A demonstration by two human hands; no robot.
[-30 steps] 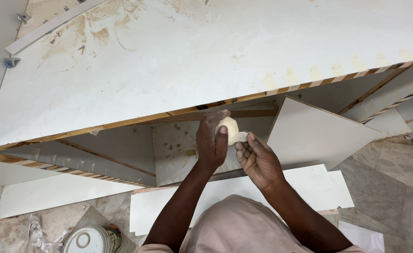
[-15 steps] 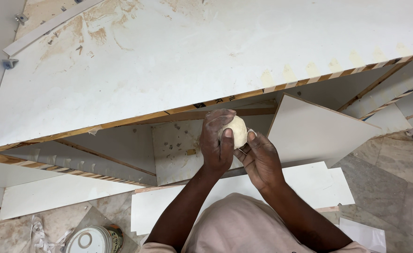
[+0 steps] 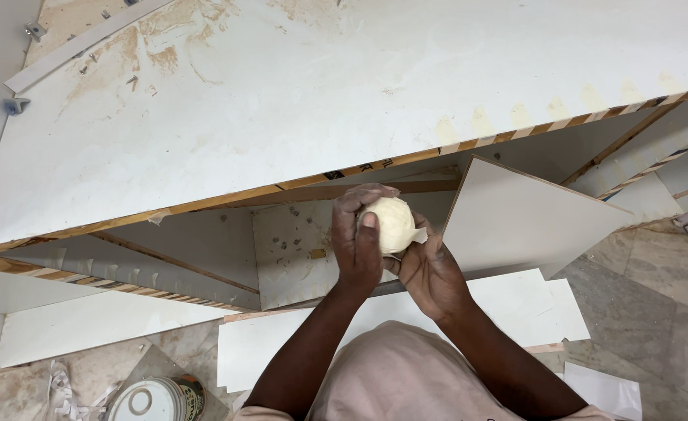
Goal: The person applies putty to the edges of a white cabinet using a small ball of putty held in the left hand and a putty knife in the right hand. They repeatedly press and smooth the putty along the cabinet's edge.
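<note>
Pale ball (image 3: 393, 222), half hidden between hands

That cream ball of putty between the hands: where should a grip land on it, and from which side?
Grip the ball of putty across its rounded middle, probably coming from the top right, where its surface is bare. The left hand wraps its left side with the thumb over the front, and the right hand cups it from below, so those sides are taken.

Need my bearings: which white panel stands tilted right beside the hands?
The loose white panel just right of the right hand, propped on edge with one corner up; the other loose panels lie flat on the floor.
</note>
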